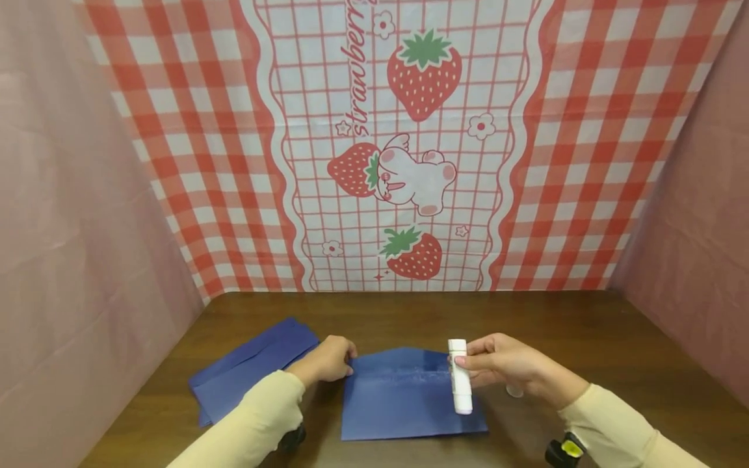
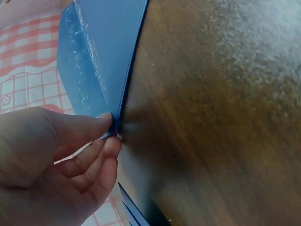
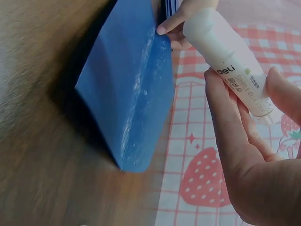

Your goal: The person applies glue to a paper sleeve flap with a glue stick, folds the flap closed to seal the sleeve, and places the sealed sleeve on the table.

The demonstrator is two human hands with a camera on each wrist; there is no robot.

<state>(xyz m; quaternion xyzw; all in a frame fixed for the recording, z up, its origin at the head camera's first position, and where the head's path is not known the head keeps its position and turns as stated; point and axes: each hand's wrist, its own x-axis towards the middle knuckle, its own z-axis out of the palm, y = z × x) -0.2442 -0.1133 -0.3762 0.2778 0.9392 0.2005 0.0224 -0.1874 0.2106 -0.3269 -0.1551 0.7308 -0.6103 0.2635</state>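
A blue envelope lies on the table with its flap unfolded toward the back. Whitish glue streaks run along the fold and over the flap. My left hand pinches the envelope's left corner at the fold between thumb and fingers, as the left wrist view shows. In my right hand is a white glue stick, gripped between thumb and fingers above the envelope's right side. Printed lettering shows on the glue stick's barrel in the right wrist view.
Several more blue envelopes lie overlapping at the left of the brown table. A small white cap sits on the table beneath the right hand. A strawberry-print checked cloth hangs behind, with pink cloth at both sides.
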